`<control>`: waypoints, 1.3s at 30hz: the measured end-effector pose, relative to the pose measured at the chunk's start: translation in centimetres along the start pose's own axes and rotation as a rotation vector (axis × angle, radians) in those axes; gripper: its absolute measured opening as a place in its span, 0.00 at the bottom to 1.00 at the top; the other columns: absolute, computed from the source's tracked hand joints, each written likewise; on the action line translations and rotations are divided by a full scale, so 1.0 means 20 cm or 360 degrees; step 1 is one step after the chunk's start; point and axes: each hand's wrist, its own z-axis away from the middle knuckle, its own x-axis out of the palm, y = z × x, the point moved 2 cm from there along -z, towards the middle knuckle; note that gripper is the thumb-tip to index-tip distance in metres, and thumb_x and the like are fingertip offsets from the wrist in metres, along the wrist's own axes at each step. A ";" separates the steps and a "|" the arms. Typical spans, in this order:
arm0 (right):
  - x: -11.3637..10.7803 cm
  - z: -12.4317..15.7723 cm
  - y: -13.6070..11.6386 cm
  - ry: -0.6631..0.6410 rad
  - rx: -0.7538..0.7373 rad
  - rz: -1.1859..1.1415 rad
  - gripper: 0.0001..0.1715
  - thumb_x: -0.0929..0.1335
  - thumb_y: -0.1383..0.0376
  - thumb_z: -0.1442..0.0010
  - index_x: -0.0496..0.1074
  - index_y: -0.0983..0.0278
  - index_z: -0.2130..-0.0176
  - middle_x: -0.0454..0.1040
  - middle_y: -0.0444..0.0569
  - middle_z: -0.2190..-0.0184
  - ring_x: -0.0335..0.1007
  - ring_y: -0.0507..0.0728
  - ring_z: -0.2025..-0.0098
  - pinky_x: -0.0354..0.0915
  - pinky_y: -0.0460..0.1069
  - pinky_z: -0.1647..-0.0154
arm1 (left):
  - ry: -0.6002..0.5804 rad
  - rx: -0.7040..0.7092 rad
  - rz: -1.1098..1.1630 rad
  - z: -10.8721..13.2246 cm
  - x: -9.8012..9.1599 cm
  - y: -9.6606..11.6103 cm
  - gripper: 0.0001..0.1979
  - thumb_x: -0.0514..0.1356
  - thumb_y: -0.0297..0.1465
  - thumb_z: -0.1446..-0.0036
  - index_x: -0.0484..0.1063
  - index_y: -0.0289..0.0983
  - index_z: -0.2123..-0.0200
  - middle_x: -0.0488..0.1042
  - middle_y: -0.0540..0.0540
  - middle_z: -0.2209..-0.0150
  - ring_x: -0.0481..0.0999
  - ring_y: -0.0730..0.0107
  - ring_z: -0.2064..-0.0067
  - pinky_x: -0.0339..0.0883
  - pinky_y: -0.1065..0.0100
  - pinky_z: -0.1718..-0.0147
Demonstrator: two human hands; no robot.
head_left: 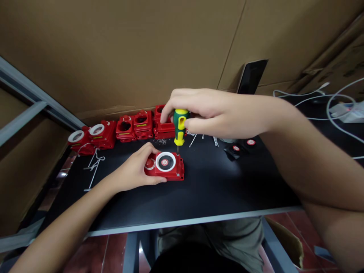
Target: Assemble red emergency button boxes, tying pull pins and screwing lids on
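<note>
Behind the red box [178,167] we have a cardboard wall [127,45], and beneath it a black surface [227,193]. A row of red boxes [142,131] stands behind the red box and reaches off to its left; the two at the far left carry white rings [96,129]. Our right hand [210,113] is above the red box, its grip closed around the screwdriver [180,131]. Our left hand [136,167] is at the red box's left end, its grip pinching the sides between thumb and fingers. The red box lies flat, a white ring [157,162] on top. The green-and-yellow screwdriver stands nearly upright at the red box's back right corner. Thin metal rods [94,174] lie left of the red box, and two black pieces [229,152] with round stickers lie behind it to the right.
</note>
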 end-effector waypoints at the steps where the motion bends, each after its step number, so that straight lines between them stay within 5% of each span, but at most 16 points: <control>1: 0.00 0.00 0.00 0.0039 -0.0015 -0.0037 0.17 0.71 0.70 0.35 0.81 0.59 0.48 0.81 0.47 0.50 0.74 0.59 0.52 0.68 0.52 0.52 | 0.0000 0.0005 0.0001 0.00 0.00 0.00 0.35 0.81 0.58 0.45 0.72 0.43 0.51 0.79 0.45 0.49 0.81 0.52 0.51 0.77 0.54 0.47; 7: 0.02 0.02 -0.03 0.0267 0.0032 -0.0229 0.11 0.75 0.70 0.31 0.80 0.56 0.51 0.74 0.40 0.67 0.63 0.54 0.68 0.56 0.51 0.72 | 0.0005 0.0005 -0.0019 0.00 -0.01 0.01 0.35 0.81 0.58 0.45 0.72 0.43 0.50 0.79 0.45 0.49 0.82 0.52 0.51 0.77 0.55 0.48; 10: 0.02 0.04 -0.05 0.0295 0.0024 -0.0168 0.07 0.77 0.63 0.26 0.79 0.57 0.50 0.76 0.41 0.64 0.63 0.54 0.68 0.55 0.52 0.70 | -0.0004 0.0004 -0.0017 0.00 -0.01 0.02 0.33 0.81 0.56 0.45 0.72 0.43 0.50 0.80 0.46 0.50 0.82 0.53 0.52 0.78 0.55 0.49; 19: 0.04 0.01 0.03 0.0500 0.0058 0.0204 0.24 0.80 0.45 0.28 0.73 0.57 0.63 0.63 0.41 0.74 0.49 0.57 0.70 0.41 0.54 0.67 | -0.0015 -0.0037 -0.0007 0.00 -0.01 0.01 0.34 0.81 0.56 0.47 0.72 0.44 0.50 0.80 0.45 0.49 0.83 0.50 0.50 0.80 0.53 0.48; 26: 0.06 0.03 -0.03 0.0282 0.0044 -0.0030 0.11 0.77 0.62 0.31 0.75 0.59 0.52 0.75 0.46 0.53 0.67 0.57 0.58 0.59 0.51 0.58 | 0.0001 -0.0012 -0.0017 0.00 -0.01 0.02 0.33 0.81 0.54 0.45 0.72 0.43 0.50 0.80 0.45 0.49 0.83 0.52 0.51 0.80 0.53 0.49; 31: 0.04 0.04 -0.05 0.0132 0.0063 -0.0046 0.18 0.72 0.73 0.42 0.71 0.59 0.53 0.73 0.44 0.54 0.62 0.55 0.63 0.57 0.53 0.61 | -0.0011 -0.0009 -0.0021 0.01 -0.01 0.02 0.33 0.81 0.55 0.45 0.72 0.43 0.50 0.80 0.45 0.50 0.83 0.52 0.52 0.80 0.54 0.50; 39: 0.05 0.05 -0.07 0.0234 0.0080 0.0251 0.14 0.73 0.70 0.38 0.68 0.58 0.55 0.72 0.45 0.56 0.62 0.56 0.62 0.56 0.54 0.62 | -0.0016 0.0005 0.0000 0.00 -0.01 0.01 0.33 0.81 0.54 0.44 0.72 0.42 0.49 0.79 0.45 0.49 0.82 0.54 0.53 0.78 0.55 0.50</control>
